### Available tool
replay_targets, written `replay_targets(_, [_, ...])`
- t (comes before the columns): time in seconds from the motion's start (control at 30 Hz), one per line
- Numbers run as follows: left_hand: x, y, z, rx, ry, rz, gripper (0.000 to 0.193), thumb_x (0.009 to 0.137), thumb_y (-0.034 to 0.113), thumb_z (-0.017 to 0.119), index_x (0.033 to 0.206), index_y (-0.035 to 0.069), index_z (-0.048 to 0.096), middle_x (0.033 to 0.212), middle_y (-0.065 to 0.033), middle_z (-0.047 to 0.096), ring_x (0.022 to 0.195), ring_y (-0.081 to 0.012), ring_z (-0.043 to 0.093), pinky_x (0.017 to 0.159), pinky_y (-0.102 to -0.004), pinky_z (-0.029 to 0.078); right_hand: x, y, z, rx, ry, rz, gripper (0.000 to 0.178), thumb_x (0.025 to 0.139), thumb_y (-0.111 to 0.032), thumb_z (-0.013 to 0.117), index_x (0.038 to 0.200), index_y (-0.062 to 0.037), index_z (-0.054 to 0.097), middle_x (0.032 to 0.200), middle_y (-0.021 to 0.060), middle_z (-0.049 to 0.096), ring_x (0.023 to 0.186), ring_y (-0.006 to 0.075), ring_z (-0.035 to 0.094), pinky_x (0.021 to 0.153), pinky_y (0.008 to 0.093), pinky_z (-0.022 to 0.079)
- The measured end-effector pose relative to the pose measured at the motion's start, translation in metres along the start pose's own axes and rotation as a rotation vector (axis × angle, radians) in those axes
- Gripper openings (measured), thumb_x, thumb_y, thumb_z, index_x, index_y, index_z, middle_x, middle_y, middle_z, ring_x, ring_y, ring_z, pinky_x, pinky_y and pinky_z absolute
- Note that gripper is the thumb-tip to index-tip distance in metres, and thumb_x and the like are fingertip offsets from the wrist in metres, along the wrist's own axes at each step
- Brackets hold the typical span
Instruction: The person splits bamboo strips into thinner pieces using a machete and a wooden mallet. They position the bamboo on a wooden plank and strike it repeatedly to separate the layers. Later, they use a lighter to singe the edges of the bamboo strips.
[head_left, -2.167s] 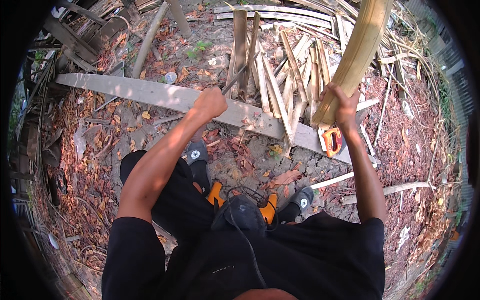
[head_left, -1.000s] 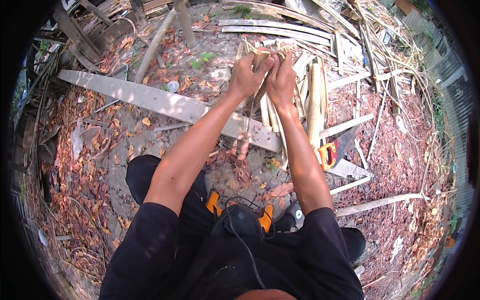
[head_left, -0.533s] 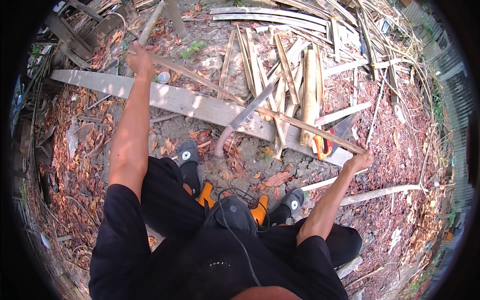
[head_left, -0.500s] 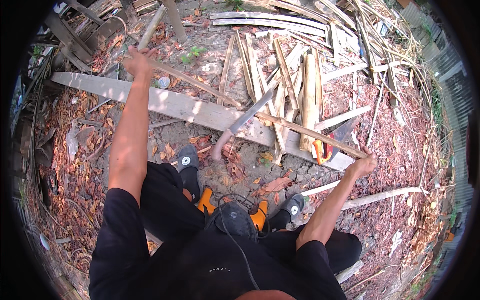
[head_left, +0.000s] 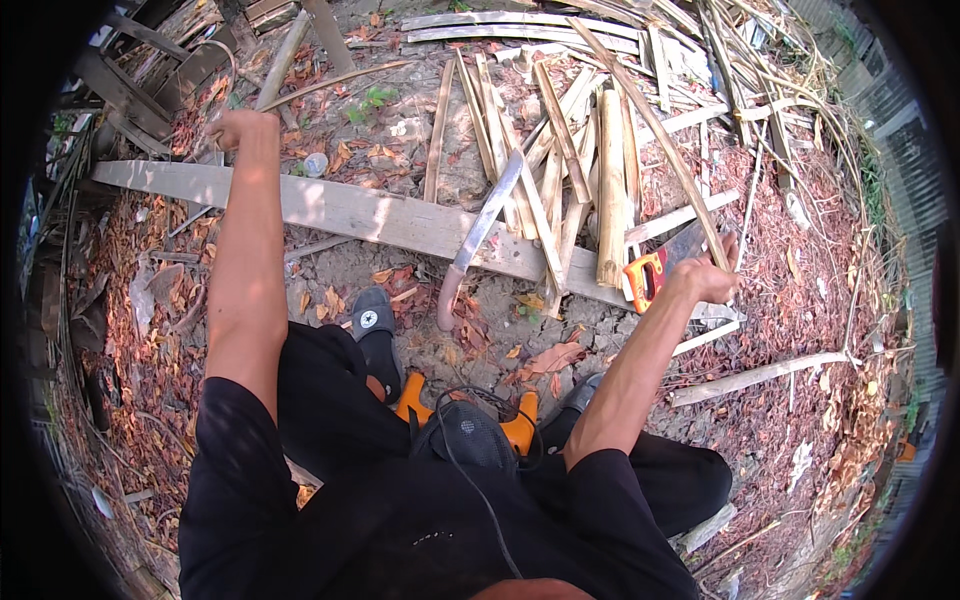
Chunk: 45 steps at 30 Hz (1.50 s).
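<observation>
My left hand [head_left: 243, 130] is raised at the far left, closed round the near end of a thin wooden strip [head_left: 345, 79] that points away to the right. At the right, my right hand [head_left: 706, 279] grips a longer wooden strip [head_left: 655, 120], slanting up and left across the wood pile. Between them a machete [head_left: 492, 212] with a pale handle rests across a long grey plank [head_left: 375, 215]. Close beside my right hand, a handsaw [head_left: 645, 279] with an orange handle lies at the plank's right end.
Split wood pieces [head_left: 611, 190] lie in a heap beyond the plank. Longer slats [head_left: 530, 32] are stacked farther back. Between my feet is a dark thing with orange legs [head_left: 519, 424] and a cable. A corrugated sheet [head_left: 895, 160] borders the right side; dry leaves cover much ground.
The strip pieces, earlier nearly in one line across the plank, now point separately away from me. Both hands have moved slightly left; the right one has turned its piece upward.
</observation>
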<state>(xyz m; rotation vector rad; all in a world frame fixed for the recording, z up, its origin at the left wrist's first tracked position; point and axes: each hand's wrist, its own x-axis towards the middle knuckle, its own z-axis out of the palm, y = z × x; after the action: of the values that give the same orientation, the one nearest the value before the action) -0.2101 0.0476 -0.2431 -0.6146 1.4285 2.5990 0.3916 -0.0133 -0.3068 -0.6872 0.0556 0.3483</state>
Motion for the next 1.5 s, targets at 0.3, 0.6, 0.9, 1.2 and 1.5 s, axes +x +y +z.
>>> replay_targets(0.3, [-0.12, -0.229, -0.251, 0.87, -0.678, -0.044, 0.058, 0.085, 0.038, 0.073, 0.127, 0.003, 0.052, 0.116, -0.0139, 0.06, 0.107, -0.0269, 0.057, 0.093, -0.0394, 0.044, -0.054, 0.163, -0.115, -1.467, -0.893, -0.148, 0.045, 0.081, -0.018, 0.067, 0.12, 0.0014, 0.058, 0.129, 0.0202, 0.053, 0.116, 0.038, 0.052, 0.101, 0.0438, 0.041])
replay_targets(0.6, [-0.099, -0.24, -0.267, 1.109, -0.966, 0.075, 0.029, 0.092, 0.021, 0.066, 0.094, -0.007, 0.063, 0.075, -0.0134, 0.07, 0.054, -0.0162, 0.063, 0.051, -0.0302, 0.047, -0.022, 0.179, -0.121, -1.97, -1.295, -0.308, 0.068, 0.075, -0.049, 0.076, 0.12, -0.0007, 0.056, 0.126, 0.0271, 0.05, 0.112, 0.0401, 0.055, 0.093, 0.0465, 0.047])
replay_targets(0.9, [-0.12, -0.243, -0.238, 1.169, -1.058, -0.279, 0.036, 0.098, 0.027, 0.057, 0.093, -0.008, 0.063, 0.074, -0.0154, 0.069, 0.054, -0.0185, 0.066, 0.045, -0.029, 0.048, -0.032, 0.13, -0.137, -1.475, -1.363, 0.294, 0.034, 0.088, -0.031, 0.064, 0.095, 0.0027, 0.069, 0.083, 0.0182, 0.069, 0.073, 0.0289, 0.067, 0.07, 0.0401, 0.051])
replay_targets(1.2, [-0.111, -0.259, -0.245, 0.873, -1.192, -0.59, 0.051, 0.095, 0.031, 0.062, 0.124, -0.009, 0.051, 0.093, -0.0202, 0.07, 0.071, -0.0222, 0.07, 0.064, -0.0314, 0.057, -0.087, 0.103, -0.052, -1.077, -1.493, 0.374, 0.06, 0.094, -0.041, 0.059, 0.13, 0.007, 0.055, 0.114, 0.0196, 0.065, 0.099, 0.0252, 0.065, 0.088, 0.0355, 0.049])
replay_targets(1.5, [-0.134, -0.2, -0.205, 1.435, -1.268, -0.046, 0.069, 0.084, 0.032, 0.075, 0.137, 0.002, 0.043, 0.077, -0.0136, 0.068, 0.052, -0.018, 0.063, 0.045, -0.0282, 0.047, -0.004, 0.225, -0.086, -1.908, -1.288, -0.59, 0.064, 0.084, -0.045, 0.067, 0.129, -0.0019, 0.052, 0.12, 0.0212, 0.056, 0.117, 0.0347, 0.05, 0.1, 0.0437, 0.04])
